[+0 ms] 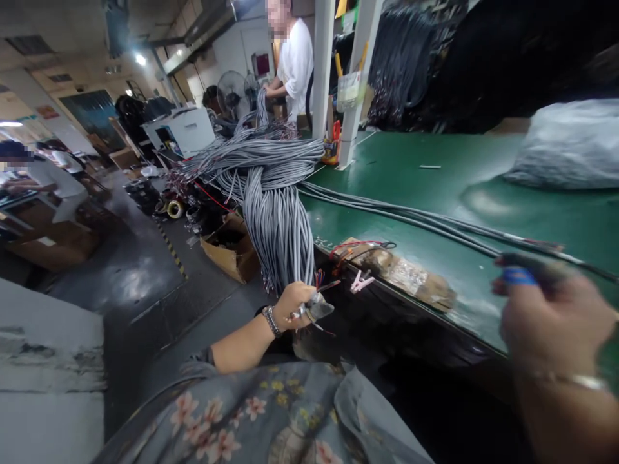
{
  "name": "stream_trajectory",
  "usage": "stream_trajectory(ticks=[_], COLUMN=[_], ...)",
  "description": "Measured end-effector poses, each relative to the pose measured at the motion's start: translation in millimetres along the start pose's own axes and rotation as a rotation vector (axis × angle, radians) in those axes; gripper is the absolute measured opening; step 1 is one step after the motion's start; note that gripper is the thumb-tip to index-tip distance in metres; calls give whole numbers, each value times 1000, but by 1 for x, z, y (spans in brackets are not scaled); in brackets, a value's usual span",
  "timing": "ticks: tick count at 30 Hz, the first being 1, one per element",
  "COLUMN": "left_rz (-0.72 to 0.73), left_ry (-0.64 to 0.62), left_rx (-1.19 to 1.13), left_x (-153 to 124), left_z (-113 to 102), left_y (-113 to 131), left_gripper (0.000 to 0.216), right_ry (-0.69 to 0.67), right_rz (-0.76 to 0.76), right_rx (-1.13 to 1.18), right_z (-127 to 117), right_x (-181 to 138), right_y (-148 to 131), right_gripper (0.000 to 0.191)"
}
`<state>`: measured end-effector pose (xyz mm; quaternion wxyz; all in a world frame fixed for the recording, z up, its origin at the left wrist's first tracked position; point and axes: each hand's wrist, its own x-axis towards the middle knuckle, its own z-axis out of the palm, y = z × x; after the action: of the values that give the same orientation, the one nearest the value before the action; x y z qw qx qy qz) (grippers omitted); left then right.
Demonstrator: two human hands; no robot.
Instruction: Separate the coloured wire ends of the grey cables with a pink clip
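My left hand [294,304] is closed round the end of a grey cable [316,308], just below a thick bundle of grey cables [278,219] hanging over the edge of the green bench [411,180]. Thin coloured wires stick out of the gripped end. My right hand [556,322], blurred and close to the camera at the right, is closed on a dark tool with a blue band [520,274]. Several grey cables [411,216] run along the bench towards that hand.
A pink clip [360,281] and taped brown packets [411,274] lie at the bench edge. A grey plastic bag [570,145] sits far right. An open cardboard box [229,248] stands on the floor. One person stands at the far cables; others sit at left.
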<state>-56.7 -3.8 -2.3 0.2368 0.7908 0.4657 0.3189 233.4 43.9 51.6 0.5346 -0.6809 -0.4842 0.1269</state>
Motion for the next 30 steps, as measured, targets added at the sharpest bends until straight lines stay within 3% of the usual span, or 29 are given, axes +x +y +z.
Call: stream_trajectory(ticks=[2,5,7,13,20,24,27,30], left_rz=[86,155,187,191,214,233,312,282], left_ry=[3,-38,-109,-219,-259,-227,-100,249], left_rx=[74,181,271,424,475,383,78,-313], left_x=[0,1,2,3,2,-1,-8,-26], left_z=[2,5,6,1,4,0,-10,-20], left_y=[-7,-14,-15,-7,-7,-11,-8,-1], left_gripper=[47,42,38,33,29,32,43,42], right_ry=[-239,-710,-852,-901,-1045,-1007,-903,-760], right_rz=[-108,-129,-145,-270,-268,-331,-347,-364], right_rx=[106,355,423,336,395,400,394,391], right_z=[-1,13,29,59,56,51,46,37], right_x=[-44,-101,-120,-117,-119,-120,-119,-117], right_y=[6,4,-5,-20,-25,-37,-38,-31], right_gripper=[20,28,27,35,28,29,30,31])
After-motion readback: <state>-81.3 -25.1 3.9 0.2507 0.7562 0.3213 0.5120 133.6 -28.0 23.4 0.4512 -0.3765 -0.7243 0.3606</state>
